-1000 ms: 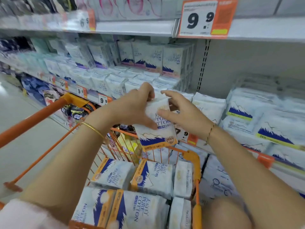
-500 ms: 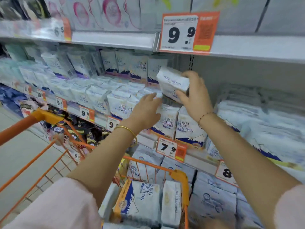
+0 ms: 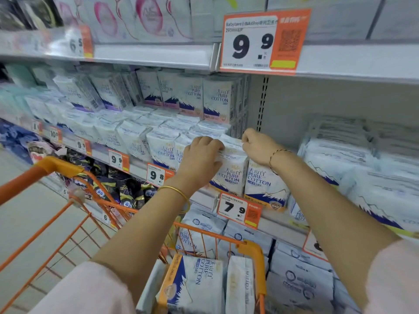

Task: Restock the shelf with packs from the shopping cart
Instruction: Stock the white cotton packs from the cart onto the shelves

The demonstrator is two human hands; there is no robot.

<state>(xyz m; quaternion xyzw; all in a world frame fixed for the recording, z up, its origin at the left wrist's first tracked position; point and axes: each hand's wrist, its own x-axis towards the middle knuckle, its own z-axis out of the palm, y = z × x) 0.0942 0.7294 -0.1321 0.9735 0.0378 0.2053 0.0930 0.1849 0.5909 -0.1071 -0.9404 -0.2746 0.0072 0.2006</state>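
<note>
On the middle shelf, front row: pack stands upright, touching its neighbour on the right. Left hand curls over its top-left edge, right hand pinches the top-right corner. To seat it well I'd press it down and back, square, label out, flush with the row, then release. Spares lie in the cart
</note>
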